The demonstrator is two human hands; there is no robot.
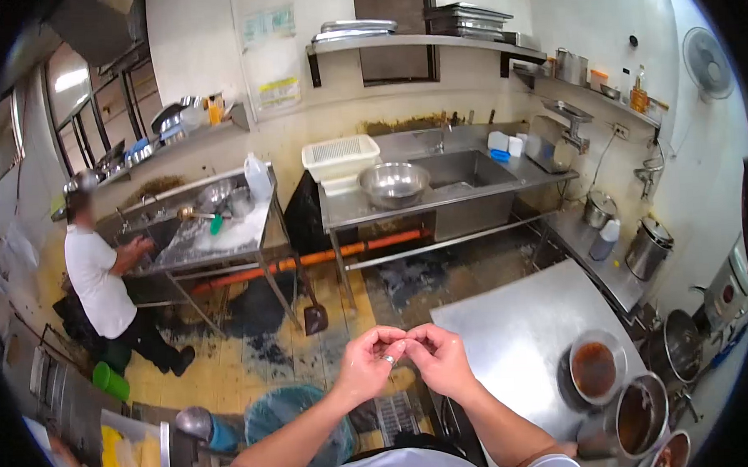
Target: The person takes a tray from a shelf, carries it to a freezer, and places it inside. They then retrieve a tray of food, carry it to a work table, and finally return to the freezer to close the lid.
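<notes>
My left hand, with a ring on one finger, meets my right hand in front of my body. Both hands are curled, thumbs and fingertips pressed together. Whatever lies between the fingertips, if anything, is too small to make out. Below and left of the hands stands a bin lined with a bluish plastic bag. Just to the right is the steel table, which bears a bowl of reddish-brown liquid and a pot with dark contents.
A co-worker in a white shirt stands at the left sink. Ahead, a steel basin and a white crate sit on the sink counter. A dustpan stands on the floor. Lidded pots line the right-hand shelf.
</notes>
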